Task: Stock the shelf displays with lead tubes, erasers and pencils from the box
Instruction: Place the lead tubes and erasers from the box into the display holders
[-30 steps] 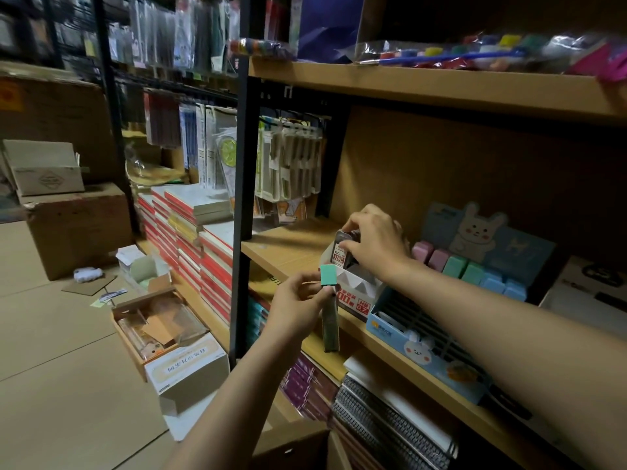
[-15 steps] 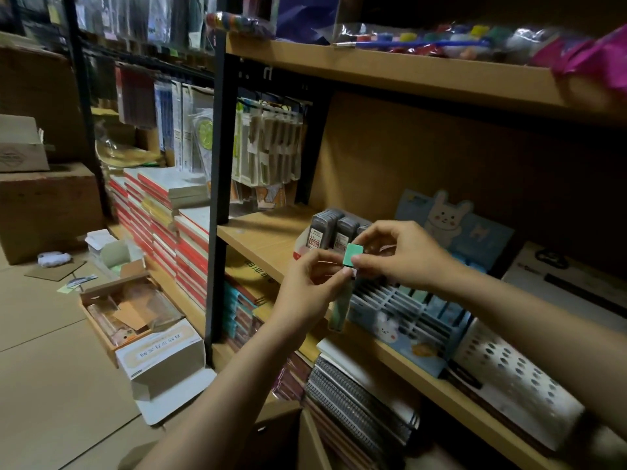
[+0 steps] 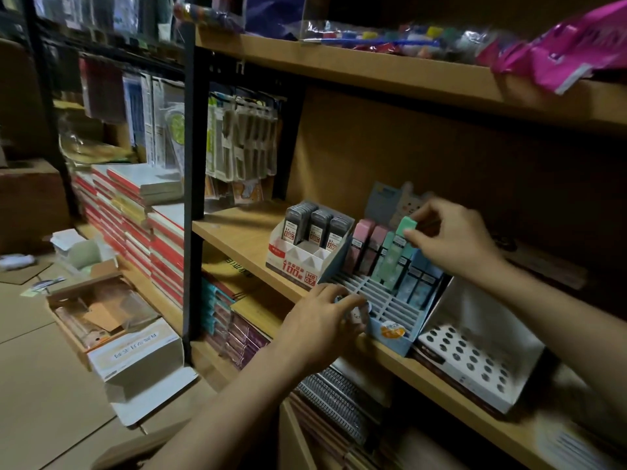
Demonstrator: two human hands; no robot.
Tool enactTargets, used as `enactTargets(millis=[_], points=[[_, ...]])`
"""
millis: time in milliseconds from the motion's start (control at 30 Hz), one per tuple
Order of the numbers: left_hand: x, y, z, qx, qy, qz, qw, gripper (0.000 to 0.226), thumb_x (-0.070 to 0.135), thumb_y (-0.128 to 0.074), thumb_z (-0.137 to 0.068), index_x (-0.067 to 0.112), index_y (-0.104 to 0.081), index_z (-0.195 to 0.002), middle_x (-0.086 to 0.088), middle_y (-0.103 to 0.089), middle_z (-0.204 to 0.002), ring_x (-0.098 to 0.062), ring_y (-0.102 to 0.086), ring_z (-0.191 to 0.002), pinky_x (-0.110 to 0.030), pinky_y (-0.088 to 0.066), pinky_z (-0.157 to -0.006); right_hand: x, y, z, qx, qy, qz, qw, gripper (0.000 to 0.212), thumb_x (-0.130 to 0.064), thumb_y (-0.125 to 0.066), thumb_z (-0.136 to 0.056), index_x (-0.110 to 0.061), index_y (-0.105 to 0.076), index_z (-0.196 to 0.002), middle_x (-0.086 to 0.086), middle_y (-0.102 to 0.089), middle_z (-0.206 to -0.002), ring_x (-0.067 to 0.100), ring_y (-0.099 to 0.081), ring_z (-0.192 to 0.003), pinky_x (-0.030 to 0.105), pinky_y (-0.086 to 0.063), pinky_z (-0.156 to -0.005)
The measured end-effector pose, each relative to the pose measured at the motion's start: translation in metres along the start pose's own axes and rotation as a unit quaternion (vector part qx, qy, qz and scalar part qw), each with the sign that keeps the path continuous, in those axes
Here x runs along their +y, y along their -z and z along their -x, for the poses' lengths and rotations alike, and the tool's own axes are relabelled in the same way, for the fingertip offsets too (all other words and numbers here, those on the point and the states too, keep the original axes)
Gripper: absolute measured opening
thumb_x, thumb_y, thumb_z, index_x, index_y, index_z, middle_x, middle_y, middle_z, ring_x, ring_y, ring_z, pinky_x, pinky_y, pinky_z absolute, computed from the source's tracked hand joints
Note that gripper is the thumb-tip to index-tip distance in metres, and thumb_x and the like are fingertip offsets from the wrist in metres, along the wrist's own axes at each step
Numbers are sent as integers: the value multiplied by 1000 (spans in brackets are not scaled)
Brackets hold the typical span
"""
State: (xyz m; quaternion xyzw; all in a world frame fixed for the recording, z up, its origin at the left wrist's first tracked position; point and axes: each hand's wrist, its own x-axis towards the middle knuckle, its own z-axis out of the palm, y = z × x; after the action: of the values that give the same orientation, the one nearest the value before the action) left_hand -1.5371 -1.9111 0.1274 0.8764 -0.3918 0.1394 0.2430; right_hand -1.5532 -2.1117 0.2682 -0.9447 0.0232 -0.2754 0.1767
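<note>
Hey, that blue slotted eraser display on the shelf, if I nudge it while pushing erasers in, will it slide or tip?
Probably slides easily: the blue display looks like thin cardboard, mostly empty slots, sitting loose on the smooth wooden shelf. Tipping backward seems possible, since the erasers all stand in the rear rows. The left hand at its front corner likely steadies it.

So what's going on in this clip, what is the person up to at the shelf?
A person is stocking a blue cardboard display tray with a white slot grid, standing on a wooden shelf. The right hand pinches the top of a long mint-green eraser stick, lowering it into a slot beside the pink, green and blue ones. The left hand rests on the tray's front corner. To the tray's left, a white and red box of grey lead tubes is filled.
</note>
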Motion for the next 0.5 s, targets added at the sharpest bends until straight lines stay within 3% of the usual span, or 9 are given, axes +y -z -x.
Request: enactTargets(millis=[100, 367, 500], points=[[2, -2, 1, 0, 6, -4, 1000, 54, 47, -52, -94, 37, -34, -144, 1, -37, -148, -19, -26, -139, -34, -39, -106, 0, -12, 3, 4, 8, 12, 1000, 16, -19, -76, -83, -23, -60, -84, -15, -57, -75, -6, -54, -69, 8, -37, -56], [1, -2, 2, -13, 5, 1, 1000, 55, 38, -52, -95, 34, -32, -146, -1, -35, -152, -21, -20, -144, -37, -34, -112, -3, -27, 1, -10, 11, 32, 999, 16, -18, -76, -82, -19, -61, -85, -4, -63, -81, 6, -59, -72, 11, -36, -56], [1, -2, 2, -18, 11, 4, 1000, 56, 36, -53, -94, 35, -31, -146, -1, -33, -153, -22, -18, -145, -38, -32, -112, -3, -32, 2, 4, 5, 48, 999, 18, -18, -76, -83, -21, -59, -83, -6, -61, -80, -2, -53, -68, 8, -33, -54]])
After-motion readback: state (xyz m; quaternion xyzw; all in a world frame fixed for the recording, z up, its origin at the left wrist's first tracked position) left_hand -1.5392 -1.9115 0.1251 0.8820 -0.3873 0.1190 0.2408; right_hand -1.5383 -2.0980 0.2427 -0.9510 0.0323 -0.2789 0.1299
